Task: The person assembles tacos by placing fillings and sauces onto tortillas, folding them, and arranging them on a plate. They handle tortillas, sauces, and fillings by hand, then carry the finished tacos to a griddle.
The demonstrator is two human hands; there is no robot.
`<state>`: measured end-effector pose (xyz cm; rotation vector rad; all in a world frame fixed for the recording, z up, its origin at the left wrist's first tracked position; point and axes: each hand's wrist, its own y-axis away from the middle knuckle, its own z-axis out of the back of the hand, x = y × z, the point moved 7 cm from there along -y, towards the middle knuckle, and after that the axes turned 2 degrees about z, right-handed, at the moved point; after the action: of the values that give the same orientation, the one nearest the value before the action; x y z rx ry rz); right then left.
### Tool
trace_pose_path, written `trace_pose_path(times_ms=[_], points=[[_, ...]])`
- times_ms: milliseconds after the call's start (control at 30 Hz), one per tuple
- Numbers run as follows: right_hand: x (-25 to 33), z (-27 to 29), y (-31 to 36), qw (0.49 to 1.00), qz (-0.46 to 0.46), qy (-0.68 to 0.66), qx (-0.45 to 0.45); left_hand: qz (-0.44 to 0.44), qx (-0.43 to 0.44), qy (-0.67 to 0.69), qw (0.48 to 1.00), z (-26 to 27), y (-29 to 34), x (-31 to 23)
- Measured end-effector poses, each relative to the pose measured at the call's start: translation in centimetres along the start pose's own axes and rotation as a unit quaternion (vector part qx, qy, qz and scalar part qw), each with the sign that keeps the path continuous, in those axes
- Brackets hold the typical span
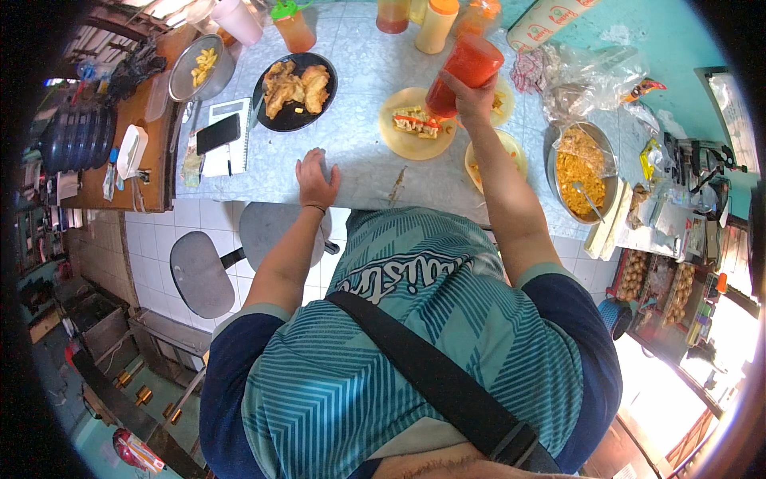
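Observation:
My right hand (473, 99) is wrapped round a red sauce bottle (476, 61), tilted with its lower end beside a pale yellow plate (427, 151). Food pieces with white topping and an orange-red streak of sauce (416, 121) lie on that plate. The bottle's tip is hard to make out. Under my right forearm, a second yellow plate (519, 150) is partly covered; another plate (506, 113) shows behind my wrist. My left hand (318, 182) rests at the table's near edge, fingers apart, holding nothing.
Fried pieces lie on a black plate (266, 118) at the left, near a metal bowl (182, 82), a phone (218, 134) and a notebook (239, 156). A large bowl of yellow food (581, 177) with a spoon stands right, beside plastic bags (590, 80). Sauce bottles (436, 28) line the back.

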<state>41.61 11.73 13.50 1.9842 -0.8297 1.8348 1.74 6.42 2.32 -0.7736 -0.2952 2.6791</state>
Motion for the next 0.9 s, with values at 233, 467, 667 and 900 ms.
trace_pose_path(times_ms=[233, 467, 667, 900], points=[[-0.3, -4.5, 0.8, 0.998, -0.030, -0.043, -0.019, -0.002, 0.000, 0.001, 1.000, 0.2, 0.1, -0.1], [-5.1, -8.0, 0.7, 0.930, -0.258, -0.257, -0.046, 0.001, -0.003, 0.015, 1.000, 0.4, -0.2, -0.2], [-8.5, -14.7, 1.8, 0.813, -0.445, -0.369, 0.071, -0.005, -0.008, 0.021, 1.000, 0.4, -0.2, -0.1], [-15.5, -21.0, -3.7, 0.621, -0.582, -0.525, 0.005, 0.013, -0.001, 0.021, 1.000, 0.3, 0.0, 0.2]])
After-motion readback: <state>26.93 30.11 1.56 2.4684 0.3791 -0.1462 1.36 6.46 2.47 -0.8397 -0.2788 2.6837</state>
